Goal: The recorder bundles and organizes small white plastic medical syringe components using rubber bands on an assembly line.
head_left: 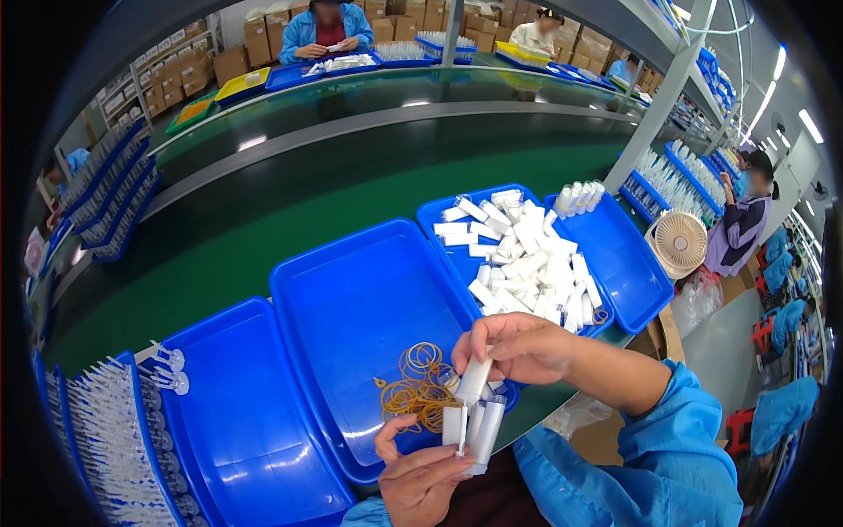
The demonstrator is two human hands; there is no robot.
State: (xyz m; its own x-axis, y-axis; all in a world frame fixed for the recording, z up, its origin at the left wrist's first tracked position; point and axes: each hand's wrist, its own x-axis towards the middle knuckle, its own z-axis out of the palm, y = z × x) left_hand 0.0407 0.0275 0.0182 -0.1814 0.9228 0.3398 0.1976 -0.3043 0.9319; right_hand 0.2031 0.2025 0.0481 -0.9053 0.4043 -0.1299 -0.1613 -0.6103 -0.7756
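Observation:
My left hand point(425, 481) is closed around a small bunch of white plastic tubes with clear ends point(488, 430), held upright in front of my body. Just above it, my right hand point(522, 348) pinches one white tube point(475, 379) between thumb and fingers, tilted, its lower end close to the bunch. Whether the two touch I cannot tell. Behind my hands, tan rubber bands point(420, 397) lie in a heap in a blue tray point(342, 303). A few more tubes there are partly hidden by my right hand. Many loose white tubes point(525, 250) fill another blue tray point(436, 204) beyond.
At the right, a blue tray point(634, 279) has several upright tubes point(580, 198) at its far edge. Racks of thin clear parts point(105, 439) stand left, beside another blue tray point(237, 422). A green conveyor belt point(351, 189) runs behind; a fan point(680, 243) and co-workers are around.

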